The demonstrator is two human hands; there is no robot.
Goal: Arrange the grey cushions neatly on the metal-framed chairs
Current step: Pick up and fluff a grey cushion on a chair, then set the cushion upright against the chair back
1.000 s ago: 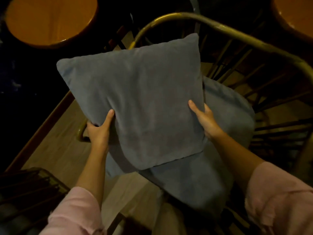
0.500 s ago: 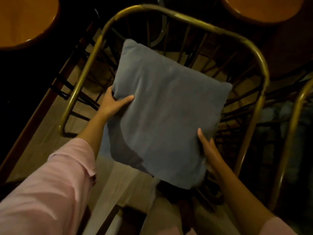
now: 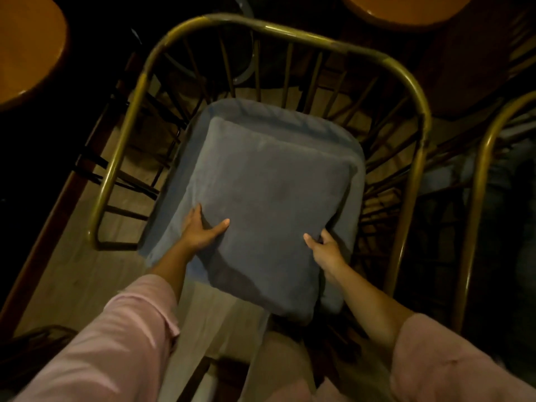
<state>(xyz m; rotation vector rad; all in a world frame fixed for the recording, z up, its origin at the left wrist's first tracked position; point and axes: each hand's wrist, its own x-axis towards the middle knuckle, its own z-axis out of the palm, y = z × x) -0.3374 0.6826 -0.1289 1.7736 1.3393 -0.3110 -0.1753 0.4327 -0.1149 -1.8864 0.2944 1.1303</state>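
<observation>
Square grey fabric cushion (image 3: pixel 269 204) is gripped at near edge: left hand (image 3: pixel 200 230) thumb spread on top, right hand (image 3: pixel 324 250) fingers curled round corner, over grey seat pad (image 3: pixel 290 123) in brass-tube chair (image 3: pixel 290 27).

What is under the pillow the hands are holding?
Under the pillow lies a bigger grey seat cushion on the chair. Only its edges peek out behind and beside. Its middle, and the seat below, are covered.

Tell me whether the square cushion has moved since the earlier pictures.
Yes. The square cushion has come down from against the chair's brass frame onto the seat pad.
</observation>
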